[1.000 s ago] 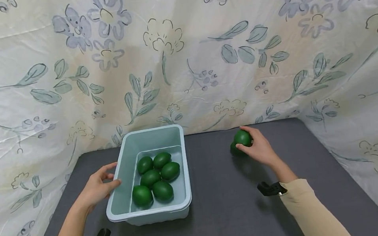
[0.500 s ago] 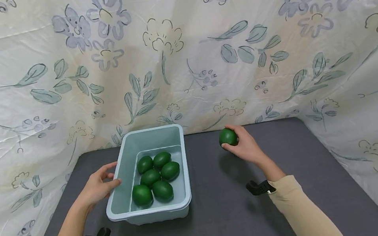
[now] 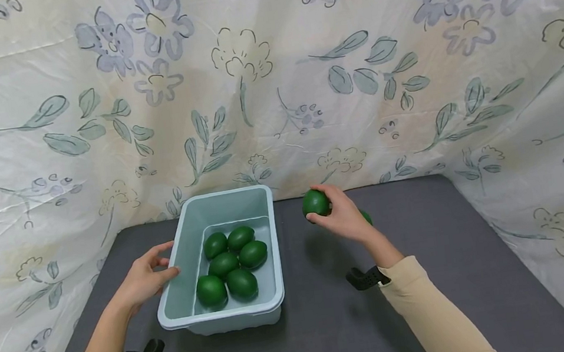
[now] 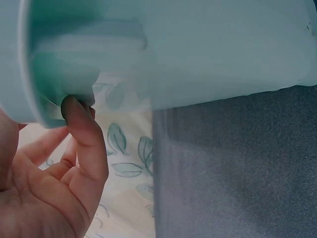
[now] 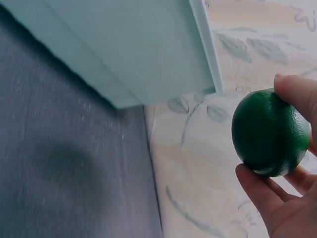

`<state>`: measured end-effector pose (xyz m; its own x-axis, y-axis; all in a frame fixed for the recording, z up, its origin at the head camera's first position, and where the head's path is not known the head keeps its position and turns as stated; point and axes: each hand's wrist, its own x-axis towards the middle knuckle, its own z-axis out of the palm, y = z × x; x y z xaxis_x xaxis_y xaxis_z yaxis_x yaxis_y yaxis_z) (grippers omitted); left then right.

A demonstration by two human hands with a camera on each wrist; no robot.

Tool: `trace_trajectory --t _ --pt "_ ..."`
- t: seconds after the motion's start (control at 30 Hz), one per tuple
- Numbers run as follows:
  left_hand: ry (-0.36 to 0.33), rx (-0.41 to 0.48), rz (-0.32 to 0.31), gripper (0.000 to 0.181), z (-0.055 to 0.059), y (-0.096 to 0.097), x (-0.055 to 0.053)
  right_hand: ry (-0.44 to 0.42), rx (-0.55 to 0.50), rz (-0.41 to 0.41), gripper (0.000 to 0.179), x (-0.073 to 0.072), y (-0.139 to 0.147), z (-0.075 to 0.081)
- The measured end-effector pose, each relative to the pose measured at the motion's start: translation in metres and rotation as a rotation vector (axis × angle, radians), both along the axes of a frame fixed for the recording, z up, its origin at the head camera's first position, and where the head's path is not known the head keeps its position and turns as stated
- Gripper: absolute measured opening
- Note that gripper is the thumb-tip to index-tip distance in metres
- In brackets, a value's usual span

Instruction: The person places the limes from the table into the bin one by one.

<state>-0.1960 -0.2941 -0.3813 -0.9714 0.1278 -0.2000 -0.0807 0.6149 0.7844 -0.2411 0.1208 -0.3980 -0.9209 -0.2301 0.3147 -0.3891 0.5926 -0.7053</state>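
In the head view, my right hand (image 3: 343, 212) grips a glossy dark-green lime (image 3: 315, 203) between thumb and fingers. It is raised above the table, right of a pale blue-green plastic bin (image 3: 227, 207). The right wrist view shows the held lime (image 5: 270, 133) close up, with the bin's outer wall (image 5: 133, 54) beyond. Several limes (image 3: 224, 264) lie together on the bin's floor. My left hand (image 3: 143, 280) holds the bin's left rim; in the left wrist view its fingers (image 4: 86, 134) curl at the lip. Another lime (image 3: 366, 216) shows partly behind my right hand.
A dark grey cloth-covered table (image 3: 323, 325) bears the bin. Behind it and along both sides hangs a pale floral fabric (image 3: 280, 81), meeting the table's far edge close behind the bin.
My right hand has lifted a lime away from the one beside it and carried it left toward the bin. My left hand and the bin stay in place.
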Motion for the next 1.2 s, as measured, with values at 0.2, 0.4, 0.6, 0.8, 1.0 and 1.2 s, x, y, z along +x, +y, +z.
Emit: trace_trajectory --t 0.2,0.4,0.6,0.8,1.0,1.2 --pt "-0.003 0.008 0.002 0.067 0.001 0.001 0.0 0.006 -0.015 0.034 0.063 0.001 -0.016 0.008" --pt "-0.004 0.006 -0.002 0.067 0.002 0.001 0.001 0.003 -0.035 0.068 0.064 0.004 -0.032 0.015" --pt "-0.01 0.003 -0.002 0.067 0.003 0.001 0.001 -0.014 -0.034 0.097 0.063 0.007 -0.045 0.025" --pt "-0.009 0.0 -0.006 0.067 0.002 0.0 0.001 -0.002 -0.019 0.147 0.062 0.012 -0.056 0.035" --pt "-0.01 -0.001 0.001 0.067 0.003 0.0 0.001 0.009 -0.007 0.184 0.062 0.019 -0.066 0.04" --pt "-0.014 -0.001 -0.002 0.067 0.004 0.0 0.001 0.011 0.012 0.197 0.061 0.023 -0.073 0.04"
